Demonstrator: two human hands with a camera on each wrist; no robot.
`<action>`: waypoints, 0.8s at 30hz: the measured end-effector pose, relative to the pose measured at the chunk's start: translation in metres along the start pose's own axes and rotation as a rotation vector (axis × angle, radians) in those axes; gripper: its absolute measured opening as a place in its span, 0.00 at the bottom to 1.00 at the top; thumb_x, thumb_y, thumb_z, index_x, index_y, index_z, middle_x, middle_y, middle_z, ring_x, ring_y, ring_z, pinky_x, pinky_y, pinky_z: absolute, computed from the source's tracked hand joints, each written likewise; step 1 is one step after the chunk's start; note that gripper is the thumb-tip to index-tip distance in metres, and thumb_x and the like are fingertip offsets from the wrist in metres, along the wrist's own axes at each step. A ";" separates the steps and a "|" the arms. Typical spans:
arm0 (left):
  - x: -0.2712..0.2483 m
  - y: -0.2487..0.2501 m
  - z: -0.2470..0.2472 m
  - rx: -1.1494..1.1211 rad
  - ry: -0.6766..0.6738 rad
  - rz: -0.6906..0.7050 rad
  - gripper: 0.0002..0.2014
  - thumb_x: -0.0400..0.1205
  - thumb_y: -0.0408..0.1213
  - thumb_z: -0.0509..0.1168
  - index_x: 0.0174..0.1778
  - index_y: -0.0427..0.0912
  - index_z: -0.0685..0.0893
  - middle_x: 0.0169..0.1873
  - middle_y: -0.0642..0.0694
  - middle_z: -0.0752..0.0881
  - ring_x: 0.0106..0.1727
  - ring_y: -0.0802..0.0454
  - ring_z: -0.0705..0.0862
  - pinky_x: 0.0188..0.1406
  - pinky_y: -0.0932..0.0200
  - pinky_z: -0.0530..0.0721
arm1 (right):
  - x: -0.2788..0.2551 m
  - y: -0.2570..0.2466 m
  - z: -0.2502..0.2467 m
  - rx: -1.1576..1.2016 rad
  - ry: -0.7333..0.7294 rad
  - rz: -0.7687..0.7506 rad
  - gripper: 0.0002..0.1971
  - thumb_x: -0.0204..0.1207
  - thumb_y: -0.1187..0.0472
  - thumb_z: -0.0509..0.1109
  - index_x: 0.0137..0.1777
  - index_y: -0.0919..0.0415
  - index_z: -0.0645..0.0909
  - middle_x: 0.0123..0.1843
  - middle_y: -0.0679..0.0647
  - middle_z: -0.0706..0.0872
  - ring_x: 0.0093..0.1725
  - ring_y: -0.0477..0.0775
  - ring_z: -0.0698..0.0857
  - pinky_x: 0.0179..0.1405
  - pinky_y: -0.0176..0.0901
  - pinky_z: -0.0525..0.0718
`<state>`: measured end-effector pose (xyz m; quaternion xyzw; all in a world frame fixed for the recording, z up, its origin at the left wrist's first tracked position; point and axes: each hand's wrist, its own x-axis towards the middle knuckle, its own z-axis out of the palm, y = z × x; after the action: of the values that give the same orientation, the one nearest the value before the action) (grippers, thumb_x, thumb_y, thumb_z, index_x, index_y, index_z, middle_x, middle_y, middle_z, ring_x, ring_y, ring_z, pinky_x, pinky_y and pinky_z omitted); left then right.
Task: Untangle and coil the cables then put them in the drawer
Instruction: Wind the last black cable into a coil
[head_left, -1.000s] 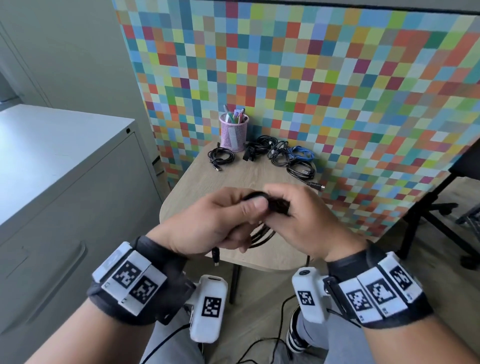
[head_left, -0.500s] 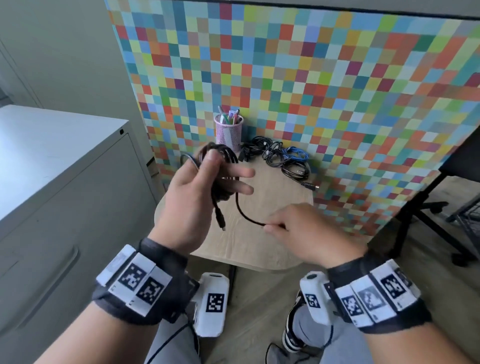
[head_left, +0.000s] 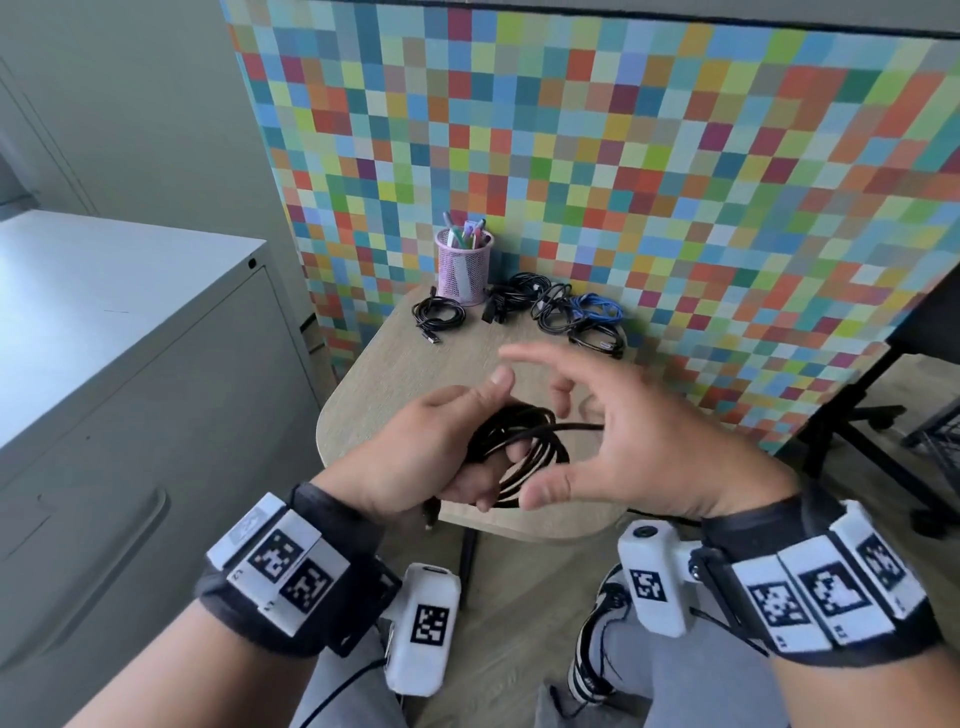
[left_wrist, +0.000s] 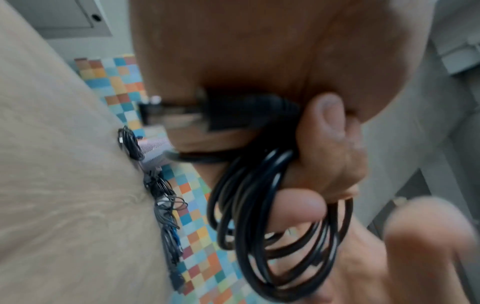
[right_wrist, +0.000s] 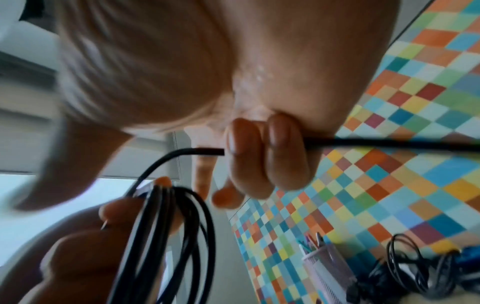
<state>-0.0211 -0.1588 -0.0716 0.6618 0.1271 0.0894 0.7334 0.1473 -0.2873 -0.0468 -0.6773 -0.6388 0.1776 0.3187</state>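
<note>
My left hand (head_left: 496, 439) grips a coil of black cable (head_left: 524, 457) over the near edge of the small wooden table (head_left: 384, 379). In the left wrist view the coil (left_wrist: 272, 216) hangs from the curled fingers (left_wrist: 327, 144) with a plug held against the palm. A free strand leaves the coil toward my right hand (head_left: 550, 423). There the index finger and thumb are spread, while in the right wrist view two curled fingers (right_wrist: 259, 156) clamp the strand (right_wrist: 389, 145).
At the table's back stand a pink mesh pen cup (head_left: 464, 270), a small coiled black cable (head_left: 438, 315) and a tangle of black and blue cables (head_left: 566, 312). A grey drawer cabinet (head_left: 130, 405) is at my left, chair legs (head_left: 857, 431) at the right.
Half a second ago my left hand held the coil up high while the right pulled a strand low. Now both hands are together again, lower, with the strand brought round to the coil.
</note>
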 end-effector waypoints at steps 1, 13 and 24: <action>0.001 0.000 -0.001 -0.049 -0.027 -0.007 0.31 0.90 0.59 0.49 0.34 0.38 0.81 0.15 0.48 0.63 0.14 0.52 0.58 0.27 0.57 0.77 | -0.001 0.000 0.001 -0.038 -0.063 -0.013 0.49 0.55 0.32 0.88 0.78 0.28 0.72 0.55 0.33 0.79 0.55 0.41 0.83 0.58 0.46 0.87; -0.001 0.007 -0.001 0.071 -0.174 0.022 0.22 0.90 0.53 0.57 0.35 0.42 0.81 0.19 0.50 0.68 0.22 0.48 0.73 0.41 0.52 0.79 | 0.009 0.010 0.015 0.061 0.110 -0.115 0.06 0.70 0.58 0.68 0.34 0.55 0.75 0.30 0.52 0.82 0.32 0.55 0.79 0.31 0.58 0.77; -0.006 0.013 -0.007 -0.580 0.170 0.237 0.22 0.89 0.52 0.56 0.29 0.50 0.74 0.19 0.57 0.58 0.18 0.55 0.52 0.23 0.61 0.74 | 0.005 0.024 -0.005 0.573 0.276 -0.117 0.13 0.78 0.71 0.75 0.61 0.63 0.88 0.42 0.64 0.91 0.34 0.38 0.88 0.35 0.27 0.84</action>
<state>-0.0289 -0.1526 -0.0590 0.4258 0.0792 0.2615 0.8626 0.1692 -0.2825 -0.0584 -0.5399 -0.5514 0.2381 0.5898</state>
